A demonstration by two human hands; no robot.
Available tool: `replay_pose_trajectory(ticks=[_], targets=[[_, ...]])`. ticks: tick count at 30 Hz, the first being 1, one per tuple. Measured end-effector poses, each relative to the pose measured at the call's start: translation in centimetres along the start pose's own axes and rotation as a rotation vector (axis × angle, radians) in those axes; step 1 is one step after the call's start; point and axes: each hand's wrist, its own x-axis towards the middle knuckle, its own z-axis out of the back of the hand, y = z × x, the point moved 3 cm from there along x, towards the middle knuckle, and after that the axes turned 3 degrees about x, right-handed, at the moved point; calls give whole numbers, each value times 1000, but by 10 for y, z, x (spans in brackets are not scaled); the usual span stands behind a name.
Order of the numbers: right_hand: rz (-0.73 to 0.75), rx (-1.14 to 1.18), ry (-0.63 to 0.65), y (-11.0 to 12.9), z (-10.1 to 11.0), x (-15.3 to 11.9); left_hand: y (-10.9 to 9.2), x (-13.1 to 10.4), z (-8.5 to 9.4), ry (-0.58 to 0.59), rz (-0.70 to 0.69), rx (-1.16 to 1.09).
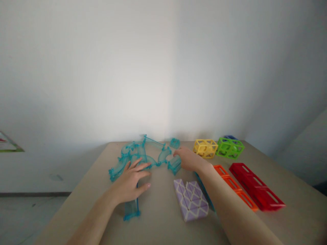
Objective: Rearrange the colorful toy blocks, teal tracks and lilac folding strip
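Note:
My left hand (134,178) has its fingers spread, hovering over or resting on a straight see-through teal track piece (131,209); whether it touches is unclear. Its fingertips come close to a cluster of curved teal track pieces (120,166). My right hand (189,159) is curled at the right end of a short teal track piece (174,165), its fingertips partly hidden. Just left of that piece, a curved teal track piece (164,155) joins the cluster. Below my right hand lies a flat purple block puzzle (191,200) with white zigzag lines.
Yellow frame blocks (205,148) and green frame blocks (230,148) stand at the back right, a blue one (230,137) behind. Orange frames (236,187) and red frames (257,187) lie right of my right forearm. A small teal coil-like piece (175,143) sits near the wall.

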Motion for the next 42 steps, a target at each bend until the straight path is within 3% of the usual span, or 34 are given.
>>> replay_pose_trajectory(ticks=[6,12,20,24,27,30,33,36,39,42], targets=[[-3,-42,-11,7,7,-4,3,1,-1,-20,2,-18],[-117,-92,-51,27,15,-15,3,2,-3,-10,1,-14],[-156,-121,96,20,7,-11,5,2,-5,-3,-7,36],[-146,-136,148,15,9,-10,5,1,-3,-77,-45,67],[-143,-134,145,15,12,-12,-10,-1,4,-245,-122,97],[-142,-127,118,16,18,-14,-46,-7,9,-366,-263,37],[-140,-121,78,14,27,-16,-91,-10,2,-244,-445,-41],[-137,-117,31,9,37,-17,-118,-8,-13,-38,-511,-87],[-137,-111,38,5,40,-18,-125,-4,-23,84,-540,-116],[-143,-102,91,5,37,-19,-121,-3,-22,127,-522,-133]])
